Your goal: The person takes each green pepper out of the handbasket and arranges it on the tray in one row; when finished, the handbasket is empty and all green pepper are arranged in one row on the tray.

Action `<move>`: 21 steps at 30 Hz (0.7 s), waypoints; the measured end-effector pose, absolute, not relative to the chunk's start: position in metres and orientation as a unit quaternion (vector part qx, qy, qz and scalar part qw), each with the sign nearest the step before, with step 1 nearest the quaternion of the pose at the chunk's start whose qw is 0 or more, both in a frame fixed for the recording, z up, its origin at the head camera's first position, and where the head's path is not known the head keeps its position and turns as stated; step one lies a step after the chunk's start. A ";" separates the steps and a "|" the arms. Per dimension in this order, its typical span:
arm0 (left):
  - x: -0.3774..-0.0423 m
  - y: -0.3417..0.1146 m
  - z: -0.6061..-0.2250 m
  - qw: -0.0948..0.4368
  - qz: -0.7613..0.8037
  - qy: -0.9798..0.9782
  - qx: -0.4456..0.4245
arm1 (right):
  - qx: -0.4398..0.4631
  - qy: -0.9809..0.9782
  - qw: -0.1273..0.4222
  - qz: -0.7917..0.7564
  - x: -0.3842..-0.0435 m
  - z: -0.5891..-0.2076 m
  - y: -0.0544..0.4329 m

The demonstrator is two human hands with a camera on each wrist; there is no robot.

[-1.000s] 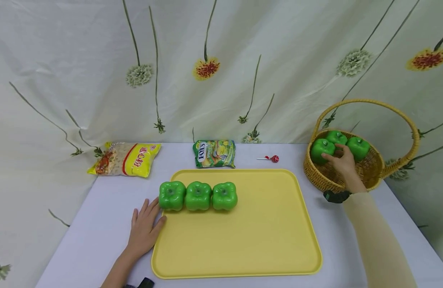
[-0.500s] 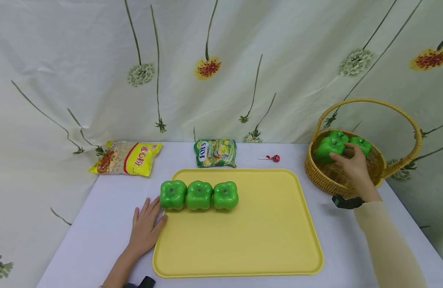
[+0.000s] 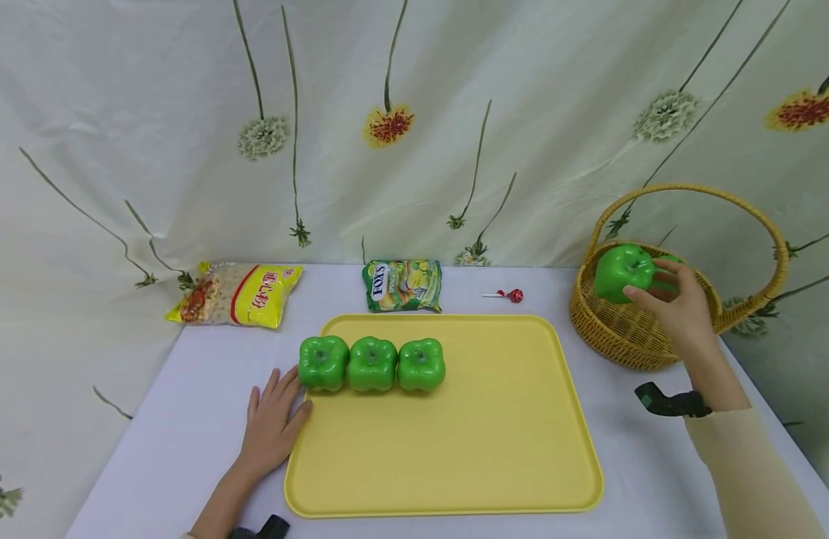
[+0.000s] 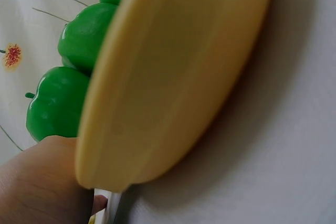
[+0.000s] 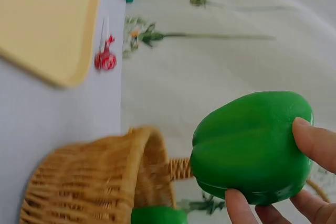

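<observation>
My right hand pinches a green bell pepper between thumb and fingers. The pepper is lifted above the wicker basket, clear of its rim in the right wrist view. Part of another green pepper shows inside the basket there; in the head view my hand and the held pepper hide much of what lies inside. My left hand rests with spread fingers on the left edge of the yellow tray, fingertips by the leftmost of three green peppers lined up along the tray's back left.
Behind the tray lie a yellow food bag, a green Fox's candy bag and a red lollipop. The basket's tall handle arches over its opening. A floral cloth hangs at the table's back edge.
My right hand has raised a pepper out of the basket's left side and drawn it rightward and toward me. The left hand and the row of peppers stay put.
</observation>
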State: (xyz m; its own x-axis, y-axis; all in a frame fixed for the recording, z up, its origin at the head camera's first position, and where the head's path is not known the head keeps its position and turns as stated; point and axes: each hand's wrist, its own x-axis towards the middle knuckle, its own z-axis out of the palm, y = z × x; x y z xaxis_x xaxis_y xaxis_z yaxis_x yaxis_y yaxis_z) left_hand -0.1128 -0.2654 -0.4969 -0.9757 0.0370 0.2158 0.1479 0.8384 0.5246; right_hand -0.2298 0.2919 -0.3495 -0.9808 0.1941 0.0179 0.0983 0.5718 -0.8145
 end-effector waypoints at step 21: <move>-0.113 -0.266 -0.497 0.094 -0.283 -0.953 -0.048 | 0.093 -0.856 -0.017 0.509 -0.193 -0.403 0.196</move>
